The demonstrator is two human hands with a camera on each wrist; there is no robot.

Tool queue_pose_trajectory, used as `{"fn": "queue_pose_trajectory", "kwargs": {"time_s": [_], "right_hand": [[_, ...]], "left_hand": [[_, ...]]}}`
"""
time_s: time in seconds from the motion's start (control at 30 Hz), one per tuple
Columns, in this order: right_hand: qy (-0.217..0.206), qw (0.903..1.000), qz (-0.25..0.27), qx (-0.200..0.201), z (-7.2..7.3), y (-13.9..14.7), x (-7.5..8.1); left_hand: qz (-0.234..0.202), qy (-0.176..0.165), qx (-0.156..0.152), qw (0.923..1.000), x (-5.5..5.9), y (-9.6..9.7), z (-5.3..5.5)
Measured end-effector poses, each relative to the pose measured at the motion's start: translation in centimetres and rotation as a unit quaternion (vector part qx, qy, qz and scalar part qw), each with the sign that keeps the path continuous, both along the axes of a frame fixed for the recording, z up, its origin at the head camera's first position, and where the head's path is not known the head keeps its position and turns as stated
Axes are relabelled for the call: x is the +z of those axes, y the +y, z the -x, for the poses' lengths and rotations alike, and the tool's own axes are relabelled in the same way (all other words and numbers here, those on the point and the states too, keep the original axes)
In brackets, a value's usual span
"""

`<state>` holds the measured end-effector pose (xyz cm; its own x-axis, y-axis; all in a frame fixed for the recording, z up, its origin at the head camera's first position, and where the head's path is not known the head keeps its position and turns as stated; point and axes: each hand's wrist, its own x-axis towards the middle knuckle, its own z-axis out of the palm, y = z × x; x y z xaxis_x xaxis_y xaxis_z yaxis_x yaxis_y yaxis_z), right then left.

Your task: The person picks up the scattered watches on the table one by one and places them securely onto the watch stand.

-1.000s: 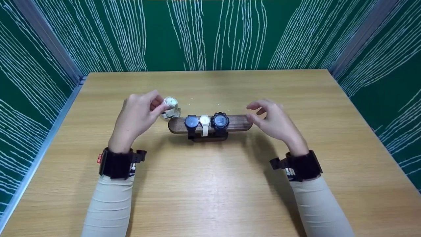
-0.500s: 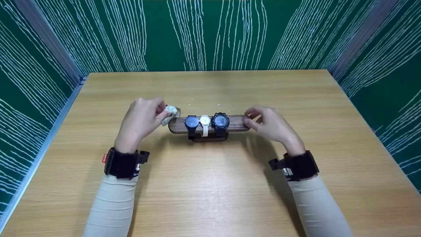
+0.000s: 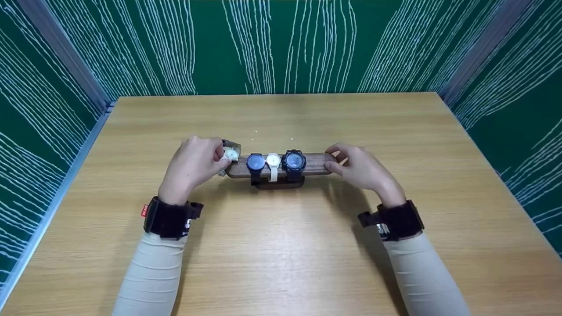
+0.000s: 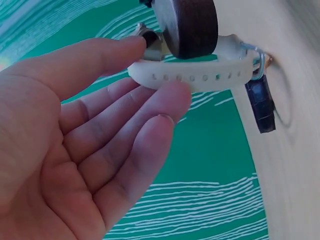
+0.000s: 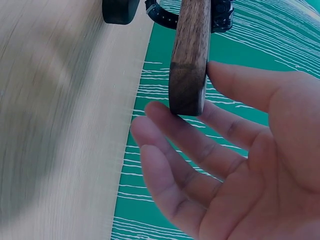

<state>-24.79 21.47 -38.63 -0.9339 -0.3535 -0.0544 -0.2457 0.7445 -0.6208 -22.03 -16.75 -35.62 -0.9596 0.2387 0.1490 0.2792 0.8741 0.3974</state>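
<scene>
In the head view, my left hand pinches a white watch at the left end of a dark wooden watch stand. The left wrist view shows the thumb on its case and a finger under the pale strap, whose loop hangs round the bar's end. My right hand holds the bar's other end between thumb and fingers. From the right wrist, the thumb lies against one side of the wooden bar, with fingers behind and below its tip.
Along the bar sit a dark watch with a bluish dial, a small white watch and a chunky black watch. The stand's base rests on the wooden table. Green walls with white lines surround the table.
My left hand has brought the white watch toward me and right, from behind the bar's left end onto it. The right hand has moved slightly left and closed on the bar's right end.
</scene>
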Motion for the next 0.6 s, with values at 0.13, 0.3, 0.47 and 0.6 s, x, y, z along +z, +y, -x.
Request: {"fn": "queue_pose_trajectory", "kwargs": {"time_s": [0.13,0.3,0.47,0.6], "right_hand": [[-0.003,1.0,0.001,-0.002,-0.01,-0.04,-0.03],[0.006,1.0,-0.003,0.001,0.0,-0.05,-0.15],[0.008,1.0,-0.003,0.003,0.01,-0.04,-0.1],[0.004,1.0,0.0,0.002,-0.01,0.02,-0.05]], "left_hand": [[0.008,-0.007,0.005,0.9999,-0.05,0.12,-0.1],[0.009,-0.006,0.005,0.9999,-0.27,0.17,-0.18],[0.014,-0.021,0.008,0.9997,-0.43,0.31,-0.15],[0.017,-0.04,0.006,0.999,-0.43,0.49,-0.18]]}}
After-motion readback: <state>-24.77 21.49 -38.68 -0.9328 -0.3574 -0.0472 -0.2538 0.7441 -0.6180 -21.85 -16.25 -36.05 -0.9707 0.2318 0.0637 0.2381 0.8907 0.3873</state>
